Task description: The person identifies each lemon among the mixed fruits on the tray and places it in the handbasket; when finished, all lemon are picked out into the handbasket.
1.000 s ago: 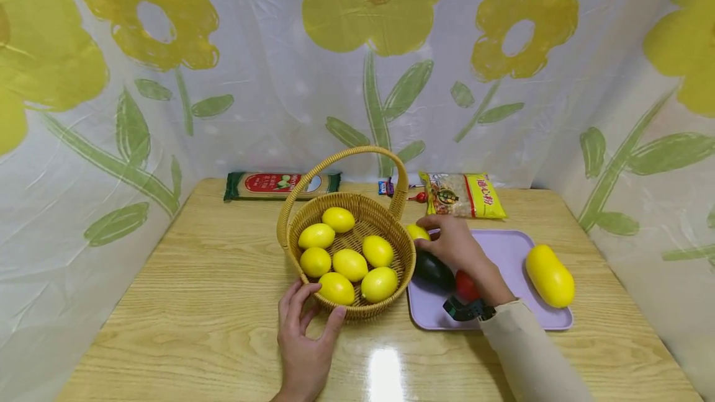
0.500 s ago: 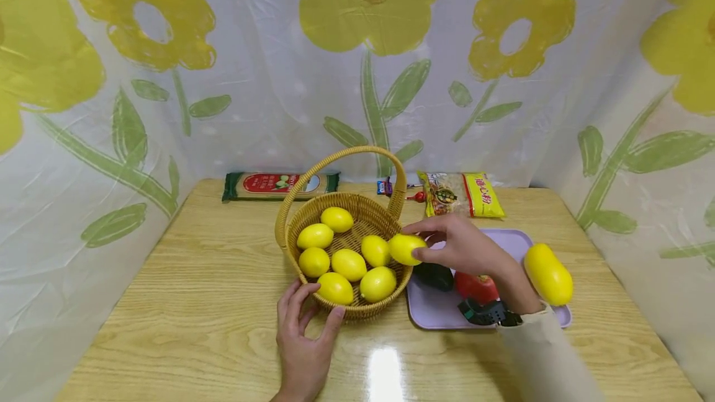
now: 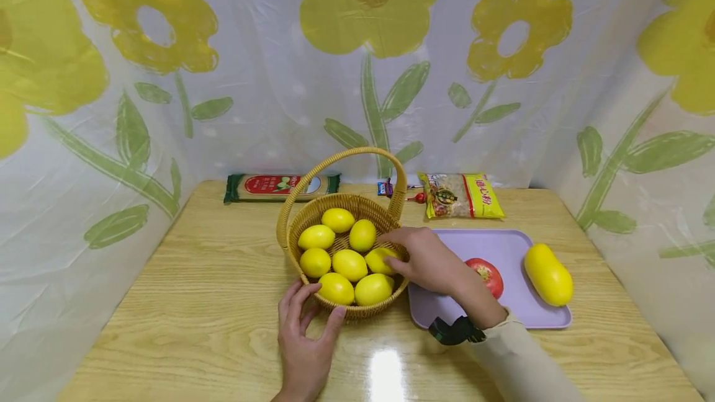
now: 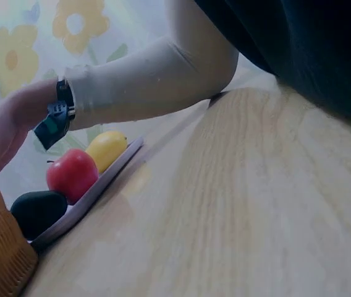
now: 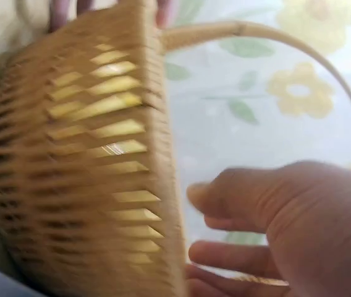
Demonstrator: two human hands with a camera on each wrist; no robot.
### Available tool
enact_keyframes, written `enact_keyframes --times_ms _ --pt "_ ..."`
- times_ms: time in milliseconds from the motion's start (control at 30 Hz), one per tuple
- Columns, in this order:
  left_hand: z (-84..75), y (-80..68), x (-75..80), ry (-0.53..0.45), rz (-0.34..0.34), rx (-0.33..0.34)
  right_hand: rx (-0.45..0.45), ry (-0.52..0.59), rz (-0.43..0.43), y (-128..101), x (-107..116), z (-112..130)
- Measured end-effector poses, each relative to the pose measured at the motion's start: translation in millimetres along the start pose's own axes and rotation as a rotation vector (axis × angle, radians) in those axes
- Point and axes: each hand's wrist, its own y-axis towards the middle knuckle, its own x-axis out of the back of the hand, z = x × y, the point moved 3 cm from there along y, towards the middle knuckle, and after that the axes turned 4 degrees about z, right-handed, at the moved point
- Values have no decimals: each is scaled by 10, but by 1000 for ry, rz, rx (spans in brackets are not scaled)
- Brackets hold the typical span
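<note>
Several yellow lemons (image 3: 350,265) lie in a round wicker basket (image 3: 357,311) with a tall arched handle. My left hand (image 3: 306,343) holds the basket's near left rim, its fingers bent at the edge and the thumb on the front. My right hand (image 3: 430,260) reaches over the right rim, thumb and fingertips around the right side of a lemon (image 3: 381,260) lying inside. In the right wrist view, the right hand (image 5: 274,229) shows nothing between its thumb and fingers. The left wrist view leaves out the left hand and shows only the basket's side (image 4: 2,247).
Right of the basket lies a lilac tray (image 3: 514,241) with a red round fruit (image 3: 487,278), a yellow oblong fruit (image 3: 548,275) and a dark green oval fruit (image 4: 38,212). Along the back are a green-ended noodle pack (image 3: 279,187), small sweets (image 3: 385,188) and a yellow pasta bag (image 3: 463,196).
My right hand has carried a lemon from the tray over the rim and into the basket. Lemons on the basket's right side have shifted. The left hand has stayed at the rim.
</note>
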Motion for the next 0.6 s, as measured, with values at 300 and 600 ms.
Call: enact_keyframes --times_ms 300,600 --pt "-522 634 600 47 -152 -459 -50 33 -170 -343 619 -198" --pt "-1978 1537 1352 491 -259 -866 51 -256 -597 -625 1600 -14"
